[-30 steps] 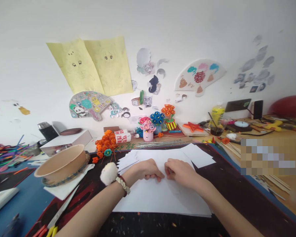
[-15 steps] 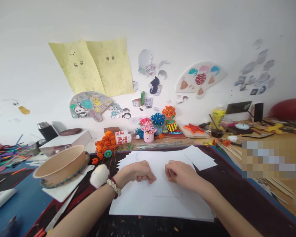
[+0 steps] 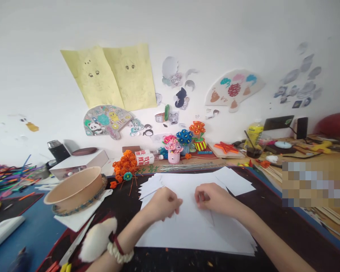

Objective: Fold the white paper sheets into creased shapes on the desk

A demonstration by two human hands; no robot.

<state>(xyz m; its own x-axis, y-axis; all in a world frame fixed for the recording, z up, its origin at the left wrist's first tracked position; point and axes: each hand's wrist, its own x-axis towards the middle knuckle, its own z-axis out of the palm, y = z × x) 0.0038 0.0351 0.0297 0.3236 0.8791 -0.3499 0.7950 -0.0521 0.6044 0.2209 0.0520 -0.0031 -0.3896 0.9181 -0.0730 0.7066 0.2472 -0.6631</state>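
A spread stack of white paper [image 3: 187,238] lies on the dark mat. Above it, my left hand [image 3: 167,204] is closed, fingers curled and thumb pressed to the forefinger. My right hand [image 3: 212,198] makes a pinch a short way to the right. Between them is a smaller sheet of white paper [image 3: 192,215], held at its sides; its edges barely show against the stack. A scrunchie with a white fluffy pompom [image 3: 99,240] hangs at my left wrist.
At the left are a round beige basin [image 3: 73,189], scissors [image 3: 76,241] and a white box [image 3: 82,164]. Orange pipe-cleaner flowers [image 3: 126,166] and small flower pots [image 3: 174,156] line the back. A drink cup [image 3: 254,149] stands at the right, near wooden sticks [image 3: 323,219].
My left hand has drawn back slightly towards me, its wrist lower, and the pompom has swung down and left. The small sheet has tilted up from the stack. The view has shifted slightly.
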